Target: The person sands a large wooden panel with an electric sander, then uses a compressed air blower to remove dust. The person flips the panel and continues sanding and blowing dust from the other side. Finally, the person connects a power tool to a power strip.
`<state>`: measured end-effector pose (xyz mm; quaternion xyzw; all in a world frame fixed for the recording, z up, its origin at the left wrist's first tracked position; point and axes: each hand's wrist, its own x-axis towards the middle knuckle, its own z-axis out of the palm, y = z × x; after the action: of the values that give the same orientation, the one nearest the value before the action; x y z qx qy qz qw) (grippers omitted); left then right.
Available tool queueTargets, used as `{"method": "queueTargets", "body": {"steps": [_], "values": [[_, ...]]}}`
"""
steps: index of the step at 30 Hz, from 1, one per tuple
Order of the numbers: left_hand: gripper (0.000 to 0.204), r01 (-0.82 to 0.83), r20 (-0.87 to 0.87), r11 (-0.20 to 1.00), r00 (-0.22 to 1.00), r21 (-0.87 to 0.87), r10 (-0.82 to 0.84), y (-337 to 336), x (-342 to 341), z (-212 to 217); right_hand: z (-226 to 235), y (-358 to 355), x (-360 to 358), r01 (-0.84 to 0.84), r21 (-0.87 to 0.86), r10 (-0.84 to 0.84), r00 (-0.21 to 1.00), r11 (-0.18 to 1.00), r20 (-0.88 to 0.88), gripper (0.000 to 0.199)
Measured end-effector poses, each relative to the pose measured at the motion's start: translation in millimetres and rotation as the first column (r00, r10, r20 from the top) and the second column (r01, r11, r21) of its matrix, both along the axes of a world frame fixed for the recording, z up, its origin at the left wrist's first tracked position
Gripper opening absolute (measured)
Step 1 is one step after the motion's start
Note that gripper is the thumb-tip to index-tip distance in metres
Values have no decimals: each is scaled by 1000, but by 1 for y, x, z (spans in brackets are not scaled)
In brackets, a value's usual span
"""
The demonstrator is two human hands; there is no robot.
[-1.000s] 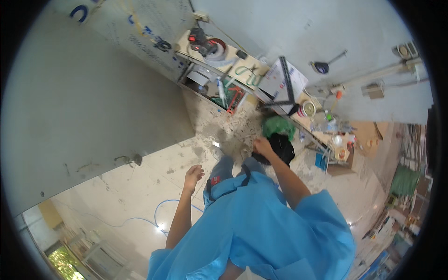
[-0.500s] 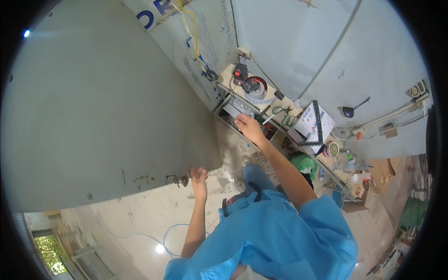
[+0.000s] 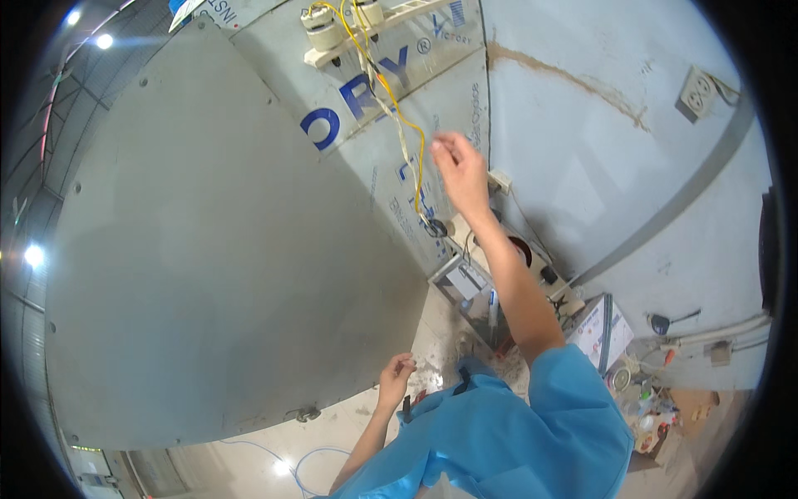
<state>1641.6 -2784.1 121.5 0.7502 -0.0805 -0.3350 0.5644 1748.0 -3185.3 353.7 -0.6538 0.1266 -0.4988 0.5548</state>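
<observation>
My right hand (image 3: 462, 170) is raised at the end of an outstretched arm, in front of the printed wall sheet and just right of a hanging yellow cable (image 3: 409, 125). Its fingers are bent and drawn together; anything between them is too small to make out. Low down, my left hand (image 3: 396, 381) hangs near the bottom right edge of a large grey panel (image 3: 224, 249), apart from it. Its fingers are loosely curled, with nothing visible in them. A metal latch (image 3: 305, 413) sits on the panel's lower edge.
Two white round fittings (image 3: 324, 33) sit on a rail above. A narrow bench below my right arm holds a roll of tape (image 3: 519, 249) and tools, with a white sheet (image 3: 465, 281) in the compartment under it. A socket (image 3: 698, 93) and tape measure (image 3: 659, 323) are at right.
My right hand has risen from the bench compartment to in front of the wall. My left hand has come away from the panel's latch. The view has tilted upward.
</observation>
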Motion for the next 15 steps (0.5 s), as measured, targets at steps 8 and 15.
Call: {"method": "queueTargets", "body": {"steps": [8,15], "values": [[30,94,312,979,950,-180,-34,-118,88,111,127,-63,57,36,-282,-7,995,959,103,30],[27,200,424,974,895,-104,-138,-136,117,138,205,-103,116,189,-539,-262,963,821,-61,45]]}}
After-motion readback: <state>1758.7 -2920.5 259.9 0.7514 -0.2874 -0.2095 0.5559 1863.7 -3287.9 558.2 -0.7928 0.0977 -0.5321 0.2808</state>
